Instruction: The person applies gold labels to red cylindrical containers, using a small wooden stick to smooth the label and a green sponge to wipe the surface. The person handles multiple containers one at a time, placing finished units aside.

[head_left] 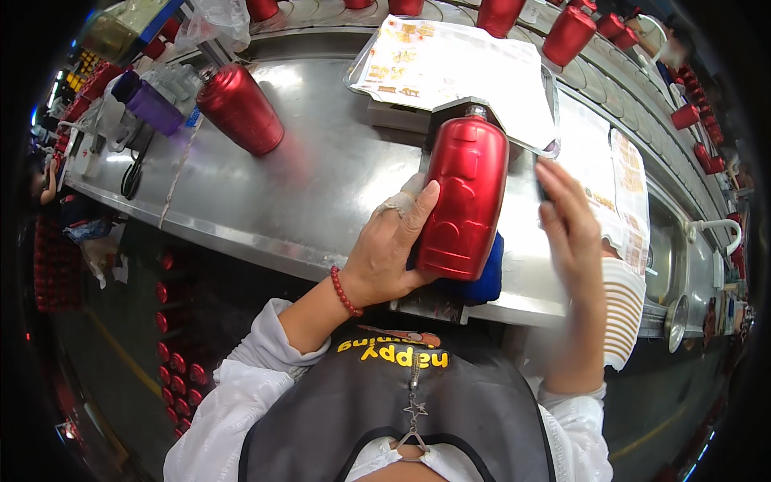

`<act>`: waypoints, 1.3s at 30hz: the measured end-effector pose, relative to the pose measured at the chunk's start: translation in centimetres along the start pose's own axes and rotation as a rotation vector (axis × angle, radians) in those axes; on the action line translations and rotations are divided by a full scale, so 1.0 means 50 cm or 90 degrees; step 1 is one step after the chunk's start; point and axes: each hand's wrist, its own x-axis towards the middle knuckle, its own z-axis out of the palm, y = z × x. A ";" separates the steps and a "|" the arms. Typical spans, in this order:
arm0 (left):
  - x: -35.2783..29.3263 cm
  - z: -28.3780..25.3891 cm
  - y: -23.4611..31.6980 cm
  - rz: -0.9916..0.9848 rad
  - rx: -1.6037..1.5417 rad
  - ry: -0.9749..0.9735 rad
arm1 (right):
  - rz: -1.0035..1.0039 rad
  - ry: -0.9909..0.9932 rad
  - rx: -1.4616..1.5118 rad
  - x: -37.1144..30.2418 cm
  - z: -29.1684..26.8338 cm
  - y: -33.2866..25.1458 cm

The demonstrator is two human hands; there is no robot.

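In front of me, a shiny red bottle (466, 193) with raised shapes on its side leans slightly, its silvery neck pointing away. My left hand (393, 241) is wrapped around its left side, thumb on the front. Behind the bottle's neck is a dark angular holder or block (452, 106), partly hidden. A blue cloth (490, 277) shows below the bottle's base. To the bottle's right, apart from it, my right hand (569, 213) has its fingers stretched out and slightly blurred. I see nothing held in it.
Another red bottle (241, 110) stands at the left on the metal table (321, 169), near a purple bottle (148, 103). A tray (550, 120) with printed sheets (450, 60) lies behind. A striped white stack (622, 309) is at right. Several red bottles ride the conveyor (618, 92).
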 end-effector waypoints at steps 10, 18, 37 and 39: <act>0.002 0.016 -0.017 0.019 -0.026 0.031 | -0.200 -0.192 -0.339 0.380 0.070 0.227; -0.008 0.015 -0.024 -0.004 -0.029 0.012 | -0.146 -0.213 -0.511 0.419 0.070 0.204; 0.001 0.012 -0.017 -0.007 0.013 0.032 | -0.076 -0.099 -0.314 0.453 0.126 0.295; 0.006 0.011 -0.017 0.005 0.008 0.038 | -0.085 -0.073 -0.307 0.448 0.135 0.290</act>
